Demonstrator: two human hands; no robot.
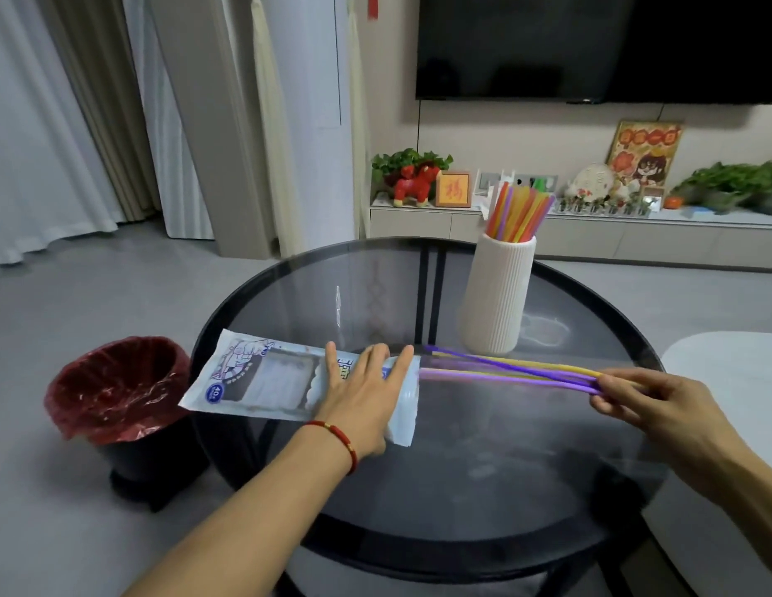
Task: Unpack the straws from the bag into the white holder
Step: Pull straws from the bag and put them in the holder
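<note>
A pale blue printed bag (263,379) lies flat on the round dark glass table (483,467), its open end pointing right. My left hand (367,389) presses flat on the bag near that end, fingers spread. My right hand (647,398) pinches the right ends of a few purple and yellow straws (513,370), which lie just outside the bag's mouth above the table. Behind them stands the white ribbed holder (498,295), upright, with several orange, yellow, pink and green straws (520,213) sticking out of it.
A black bin with a red liner (117,389) stands on the floor left of the table. A white seat edge (729,381) is at the right. A low cabinet (591,234) with ornaments and plants runs along the far wall under a television (591,45).
</note>
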